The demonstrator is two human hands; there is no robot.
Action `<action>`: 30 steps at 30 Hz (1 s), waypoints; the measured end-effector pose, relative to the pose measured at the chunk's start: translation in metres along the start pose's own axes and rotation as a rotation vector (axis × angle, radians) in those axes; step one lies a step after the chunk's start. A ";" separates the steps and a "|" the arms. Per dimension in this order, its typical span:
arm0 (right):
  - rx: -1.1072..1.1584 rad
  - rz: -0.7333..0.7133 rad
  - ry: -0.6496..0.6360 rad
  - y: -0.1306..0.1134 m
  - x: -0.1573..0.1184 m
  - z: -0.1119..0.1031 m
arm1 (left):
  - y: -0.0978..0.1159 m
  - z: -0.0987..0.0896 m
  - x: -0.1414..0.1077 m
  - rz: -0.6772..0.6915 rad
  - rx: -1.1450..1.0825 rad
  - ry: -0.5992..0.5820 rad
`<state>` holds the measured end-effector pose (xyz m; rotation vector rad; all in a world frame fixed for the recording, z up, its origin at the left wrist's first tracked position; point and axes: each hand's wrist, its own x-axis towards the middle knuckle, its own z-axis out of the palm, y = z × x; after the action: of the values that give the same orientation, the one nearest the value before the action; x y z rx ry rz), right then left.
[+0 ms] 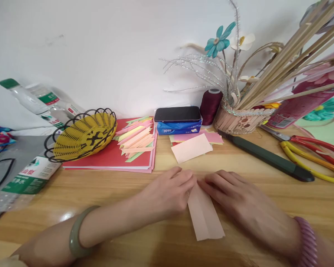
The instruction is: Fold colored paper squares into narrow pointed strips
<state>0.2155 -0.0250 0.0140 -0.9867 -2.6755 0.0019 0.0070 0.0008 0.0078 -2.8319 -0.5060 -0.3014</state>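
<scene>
A strip of pale pink paper [205, 215] with a crease down its length lies on the wooden table in front of me. At its far end my left hand [175, 189] has its fingers curled and pinched on the paper's left side. My right hand [233, 196] lies low on the right, its fingers bent and its fingertips on the paper's far right corner. The far end itself is partly hidden by the fingers. Just beyond my hands rests another pale pink sheet [192, 148], on top of a few pink and yellow sheets [215, 137].
A yellow basket [85, 137] and folded paper strips [136, 138] rest on red paper [105, 162]. Behind are a phone [177, 114] on a blue tissue pack [178, 128] and a thread spool [210, 105]. A dark green-handled tool [269, 155] and scissors [311, 155] lie right; bottles [30, 98] left.
</scene>
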 end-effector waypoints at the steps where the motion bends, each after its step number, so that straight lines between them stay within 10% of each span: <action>1: -0.045 -0.042 0.006 0.000 -0.001 0.000 | 0.001 -0.001 0.000 0.011 0.014 -0.005; 18: 0.168 -0.103 0.097 -0.023 -0.012 -0.010 | -0.033 0.008 0.002 0.042 0.011 0.034; 26: 0.087 -0.117 0.050 -0.023 0.000 0.001 | -0.003 -0.022 -0.030 -0.111 -0.040 0.327; 30: 0.055 -0.105 0.068 -0.028 0.005 0.003 | 0.012 -0.027 -0.047 -0.046 -0.153 0.236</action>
<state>0.1931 -0.0425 0.0150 -0.8136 -2.6463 0.0199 -0.0359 -0.0317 0.0196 -2.8789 -0.5178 -0.7010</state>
